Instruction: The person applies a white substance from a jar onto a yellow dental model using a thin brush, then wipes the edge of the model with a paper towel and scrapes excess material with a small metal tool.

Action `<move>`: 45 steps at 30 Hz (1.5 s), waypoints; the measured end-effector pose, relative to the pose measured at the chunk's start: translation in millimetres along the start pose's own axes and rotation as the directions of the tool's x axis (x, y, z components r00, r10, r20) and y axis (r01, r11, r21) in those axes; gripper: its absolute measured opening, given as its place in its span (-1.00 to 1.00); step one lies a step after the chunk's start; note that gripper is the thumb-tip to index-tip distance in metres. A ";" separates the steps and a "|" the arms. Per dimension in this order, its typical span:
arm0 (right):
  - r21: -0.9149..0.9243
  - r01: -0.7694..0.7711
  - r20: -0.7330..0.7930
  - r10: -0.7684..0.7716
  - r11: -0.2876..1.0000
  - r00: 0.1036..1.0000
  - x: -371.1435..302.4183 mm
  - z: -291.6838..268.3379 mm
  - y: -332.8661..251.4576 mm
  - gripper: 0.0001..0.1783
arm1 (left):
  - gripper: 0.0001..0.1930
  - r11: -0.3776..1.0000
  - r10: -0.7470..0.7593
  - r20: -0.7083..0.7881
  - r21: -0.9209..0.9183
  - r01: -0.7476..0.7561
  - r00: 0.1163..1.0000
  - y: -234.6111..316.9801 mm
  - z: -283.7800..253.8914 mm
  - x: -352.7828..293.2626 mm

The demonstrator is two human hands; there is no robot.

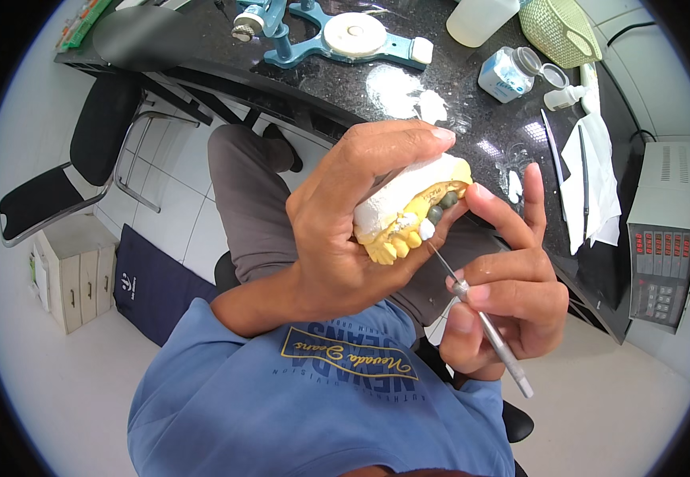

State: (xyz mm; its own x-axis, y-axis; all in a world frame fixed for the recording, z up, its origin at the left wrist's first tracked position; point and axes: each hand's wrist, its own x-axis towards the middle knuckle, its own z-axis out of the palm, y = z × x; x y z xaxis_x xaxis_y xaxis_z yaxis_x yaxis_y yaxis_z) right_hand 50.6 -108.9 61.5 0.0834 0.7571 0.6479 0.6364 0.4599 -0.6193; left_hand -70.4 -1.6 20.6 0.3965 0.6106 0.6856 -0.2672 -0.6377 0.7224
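My left hand [333, 199] wraps round a dental cast [397, 193] and holds it up above my lap. The cast has a white plaster base and yellow teeth. Along its right side sit two dark grey teeth [442, 207] beside a white tooth [427, 230]. A slim metal dental carver [498, 338] is pinched in my right hand [520, 298], its thin pointed tip right by the white tooth; whether it touches cannot be made out. My right index finger reaches up towards the cast's edge, and the little finger stands apart.
On the dark speckled bench stand a blue articulator [353, 38], a blue-labelled jar [506, 75], a small white bottle [564, 98] and a pale green basket [561, 30]. Thin tools lie by a white tissue [591, 187]. A control unit [663, 238] stands right; a black chair [83, 155] left.
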 end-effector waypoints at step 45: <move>-0.136 0.082 -0.069 -0.092 0.987 0.993 -5.0 3.3 2.0 -0.71 | -0.60 0.973 -0.227 0.101 0.072 0.220 0.969 17.2 -5.8 6.7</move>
State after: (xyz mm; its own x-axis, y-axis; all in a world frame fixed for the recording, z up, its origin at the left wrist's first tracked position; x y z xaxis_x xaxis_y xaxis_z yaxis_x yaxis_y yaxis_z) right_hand 49.0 -110.2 55.6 0.0774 0.6780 0.7309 0.7391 0.4530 -0.4985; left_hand -77.5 -5.7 38.2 0.5336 0.6885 0.4911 -0.1096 -0.5195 0.8474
